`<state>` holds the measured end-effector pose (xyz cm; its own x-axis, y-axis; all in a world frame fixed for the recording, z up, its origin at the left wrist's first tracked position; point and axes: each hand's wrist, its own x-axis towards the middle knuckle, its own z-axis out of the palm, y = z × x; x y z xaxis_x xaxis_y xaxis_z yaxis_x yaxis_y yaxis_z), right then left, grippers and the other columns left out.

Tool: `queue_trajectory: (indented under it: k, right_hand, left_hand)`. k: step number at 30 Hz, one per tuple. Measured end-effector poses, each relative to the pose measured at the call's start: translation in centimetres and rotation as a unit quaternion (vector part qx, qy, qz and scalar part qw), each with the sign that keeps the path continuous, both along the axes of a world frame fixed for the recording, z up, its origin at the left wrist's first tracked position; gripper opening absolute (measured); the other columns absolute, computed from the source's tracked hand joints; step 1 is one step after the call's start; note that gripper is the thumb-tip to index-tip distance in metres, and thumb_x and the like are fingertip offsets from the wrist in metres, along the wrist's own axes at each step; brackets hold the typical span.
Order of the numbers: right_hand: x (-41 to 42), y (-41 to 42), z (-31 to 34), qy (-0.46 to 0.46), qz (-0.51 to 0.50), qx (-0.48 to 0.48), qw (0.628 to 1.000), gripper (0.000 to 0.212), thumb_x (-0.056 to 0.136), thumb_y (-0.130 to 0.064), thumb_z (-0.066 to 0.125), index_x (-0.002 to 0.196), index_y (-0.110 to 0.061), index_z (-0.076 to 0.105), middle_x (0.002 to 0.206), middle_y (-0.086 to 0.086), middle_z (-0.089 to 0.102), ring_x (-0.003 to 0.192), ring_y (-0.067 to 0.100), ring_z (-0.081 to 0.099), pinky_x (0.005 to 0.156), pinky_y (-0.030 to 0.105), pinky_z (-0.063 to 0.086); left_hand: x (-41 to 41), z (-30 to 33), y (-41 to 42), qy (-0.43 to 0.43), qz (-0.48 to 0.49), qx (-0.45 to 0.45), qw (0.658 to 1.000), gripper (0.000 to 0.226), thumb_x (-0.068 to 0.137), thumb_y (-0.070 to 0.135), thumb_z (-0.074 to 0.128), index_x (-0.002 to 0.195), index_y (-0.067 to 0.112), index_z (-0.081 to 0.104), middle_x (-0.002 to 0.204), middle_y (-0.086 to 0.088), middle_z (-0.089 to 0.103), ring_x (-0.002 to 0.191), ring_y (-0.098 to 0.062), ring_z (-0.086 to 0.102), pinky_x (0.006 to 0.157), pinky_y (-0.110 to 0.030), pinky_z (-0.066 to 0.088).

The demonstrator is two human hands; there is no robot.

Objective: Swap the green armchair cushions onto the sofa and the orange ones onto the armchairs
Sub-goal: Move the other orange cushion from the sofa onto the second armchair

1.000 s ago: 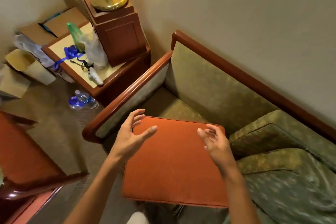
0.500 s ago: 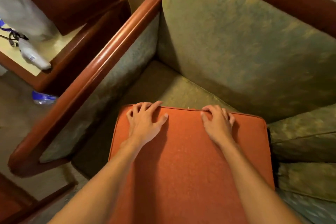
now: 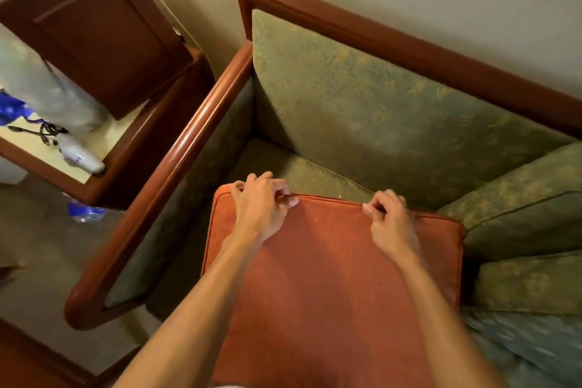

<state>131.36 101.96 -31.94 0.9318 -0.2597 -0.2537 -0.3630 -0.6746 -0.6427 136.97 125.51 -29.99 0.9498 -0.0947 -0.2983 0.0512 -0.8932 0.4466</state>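
Both hands curl over the far edge of the orange cushion (image 3: 340,277): the left hand (image 3: 263,208) grips near its far left corner, the right hand (image 3: 390,220) pinches the piped seam further right. The cushion lies flat on the green sofa (image 3: 378,110) seat, its far edge towards the backrest, beside green cushions (image 3: 519,205) at right.

Feed dim, warm yellow cast. I see soft shadows under forearms on orange cushion (image 3: 340,277). Faint sheen on wooden armrest (image 3: 176,167). Lower right of frame smeared; straight edges bow toward corners; detail soft overall.
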Motion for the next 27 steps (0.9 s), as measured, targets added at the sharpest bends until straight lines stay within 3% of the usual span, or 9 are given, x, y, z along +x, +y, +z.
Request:
queue_trajectory:
  k: [4,7,9,11,15,17,21,24,27]
  right_hand:
    - [-7.1,-0.2,10.8,-0.107,0.026,-0.008,0.994,0.022,0.091,-0.007,0.064,0.076,-0.018,0.054,0.131,-0.013,0.059,0.136,0.016,0.040,0.109,0.041,0.028]
    - [-14.6,0.9,15.5,-0.092,0.077,-0.036,0.992,0.013,0.094,-0.024,0.055,0.082,-0.022,0.053,0.154,-0.011,0.041,0.150,0.014,0.021,0.116,0.031,0.014]
    - [-18.5,1.7,16.2,-0.051,0.083,-0.027,0.995,0.012,0.095,-0.034,0.055,0.090,-0.028,0.046,0.161,-0.006,0.028,0.153,0.015,0.011,0.117,0.036,0.015]
    - [-20.4,2.2,16.3,-0.014,0.091,-0.054,0.994,0.028,0.092,-0.037,0.065,0.104,-0.033,0.040,0.165,-0.001,0.019,0.154,0.017,0.008,0.115,0.044,0.020]
    - [-20.2,1.2,17.9,0.068,0.155,-0.164,0.972,0.103,0.076,-0.042,0.080,0.154,-0.024,0.014,0.167,0.001,0.010,0.149,0.024,0.012,0.117,0.052,0.020]
    - [-19.8,-0.3,18.3,0.107,0.174,-0.216,0.955,0.115,0.077,-0.042,0.078,0.158,-0.021,0.000,0.167,0.000,0.009,0.146,0.026,0.016,0.116,0.053,0.022]
    - [-20.3,-5.4,18.7,0.205,0.176,-0.336,0.902,0.124,0.072,-0.042,0.083,0.157,-0.022,-0.005,0.164,0.009,0.011,0.148,0.036,0.013,0.119,0.054,0.017]
    - [-21.5,-8.5,19.0,0.279,0.184,-0.314,0.888,0.135,0.066,-0.037,0.088,0.158,-0.023,-0.010,0.167,0.012,-0.004,0.152,0.037,-0.011,0.119,0.060,0.005]
    - [-23.8,-8.5,19.1,0.265,0.188,-0.262,0.909,0.133,0.064,-0.027,0.088,0.157,-0.022,-0.007,0.165,0.010,0.001,0.151,0.036,-0.007,0.118,0.062,0.018]
  left_hand:
    - [-8.5,11.0,1.6,-0.137,-0.011,-0.116,0.984,0.007,0.077,0.038,0.073,0.076,0.032,0.069,0.094,0.014,0.054,0.096,-0.010,0.047,0.084,-0.033,0.021]
    - [-15.4,14.7,3.8,-0.118,-0.033,-0.107,0.987,0.019,0.073,0.029,0.085,0.080,0.033,0.068,0.143,0.001,0.047,0.133,-0.024,0.039,0.101,-0.045,0.028]
    - [-17.7,14.5,5.1,-0.088,-0.080,-0.075,0.990,0.031,0.074,0.034,0.083,0.097,0.035,0.062,0.158,0.000,0.031,0.147,-0.028,0.025,0.110,-0.055,0.025]
    - [-18.2,14.0,5.6,-0.086,-0.116,-0.004,0.989,0.063,0.070,0.046,0.082,0.123,0.033,0.051,0.160,-0.001,0.028,0.147,-0.029,0.026,0.112,-0.053,0.022]
    - [-18.0,15.1,5.1,-0.065,-0.120,0.106,0.985,0.119,0.060,0.064,0.081,0.156,0.035,0.017,0.164,-0.005,0.022,0.134,-0.033,0.034,0.106,-0.054,0.030]
    - [-19.0,14.9,4.9,-0.071,-0.141,0.138,0.978,0.119,0.064,0.063,0.080,0.158,0.037,0.013,0.166,-0.009,0.012,0.140,-0.036,0.028,0.110,-0.057,0.027]
    - [-22.4,14.8,5.1,-0.065,-0.114,0.128,0.983,0.114,0.072,0.053,0.081,0.159,0.037,0.009,0.168,-0.008,0.003,0.151,-0.033,0.013,0.116,-0.054,0.017]
    - [-25.5,15.2,5.2,-0.068,-0.095,0.125,0.985,0.112,0.075,0.050,0.079,0.159,0.038,0.006,0.169,-0.006,-0.001,0.153,-0.030,0.007,0.118,-0.050,0.013]
    - [-27.3,15.6,5.5,-0.072,-0.094,0.136,0.984,0.111,0.076,0.048,0.079,0.159,0.036,0.007,0.169,-0.007,-0.002,0.153,-0.031,0.006,0.119,-0.050,0.014]
